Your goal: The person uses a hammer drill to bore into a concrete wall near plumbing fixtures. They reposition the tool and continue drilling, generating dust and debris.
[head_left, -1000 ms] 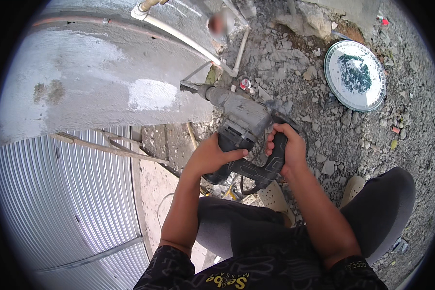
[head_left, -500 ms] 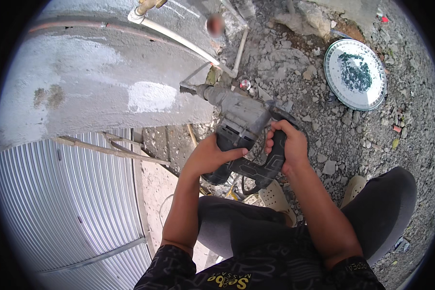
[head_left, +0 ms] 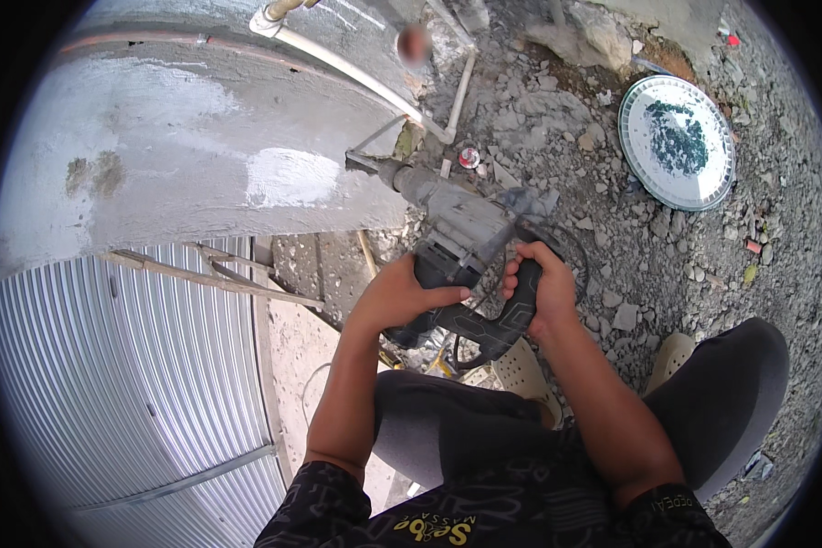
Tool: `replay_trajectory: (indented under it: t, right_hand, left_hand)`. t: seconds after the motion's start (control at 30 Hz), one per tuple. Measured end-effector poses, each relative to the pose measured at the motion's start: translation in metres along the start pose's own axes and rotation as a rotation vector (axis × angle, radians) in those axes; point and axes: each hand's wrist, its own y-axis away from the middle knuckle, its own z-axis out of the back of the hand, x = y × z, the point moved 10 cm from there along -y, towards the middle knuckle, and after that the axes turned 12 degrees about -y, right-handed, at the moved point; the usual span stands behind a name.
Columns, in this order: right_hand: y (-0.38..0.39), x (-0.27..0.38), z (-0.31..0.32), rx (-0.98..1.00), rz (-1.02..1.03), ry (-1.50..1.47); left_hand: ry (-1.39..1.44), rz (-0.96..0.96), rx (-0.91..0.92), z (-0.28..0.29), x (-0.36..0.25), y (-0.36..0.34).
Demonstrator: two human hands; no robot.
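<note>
A grey and black rotary hammer drill (head_left: pixel 466 224) lies across both my hands, its front end toward the rendered wall (head_left: pixel 201 173). The bit meets the wall's right-hand part near a white painted patch; whether its tip is sunk in, I cannot tell. My left hand (head_left: pixel 406 294) is wrapped around the dark motor housing, thumb across its top. My right hand (head_left: pixel 550 288) is closed round the rear handle; the trigger is hidden under its fingers. A black cable loops out below the handle.
White plastic pipe (head_left: pixel 356 84) runs along the wall and bends near the drill's front. Rubble (head_left: pixel 539 110) covers the ground, with a round white lid (head_left: pixel 676 142) at the right. Corrugated metal sheeting (head_left: pixel 128 365) and a wooden strut (head_left: pixel 215 279) stand at the left.
The whole view has shifted slightly, moving the wall, pipe and lid a little to the right in the picture. Both hands keep the same hold on the drill.
</note>
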Motion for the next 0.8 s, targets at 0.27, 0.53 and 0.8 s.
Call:
replay_trajectory:
  t: [0.27,0.53,0.8]
  right_hand:
    - [0.007,0.029,-0.03,0.038,0.064,0.193]
    - [0.002,0.037,-0.035,0.072,0.098,0.225]
    - [-0.004,0.048,-0.018,0.091,0.031,0.286]
  left_hand:
    - [0.099,0.003,0.011,-0.006,0.001,-0.01]
    - [0.197,-0.069,0.116,-0.01,-0.01,-0.015]
    - [0.354,-0.052,0.181,-0.049,-0.008,-0.03]
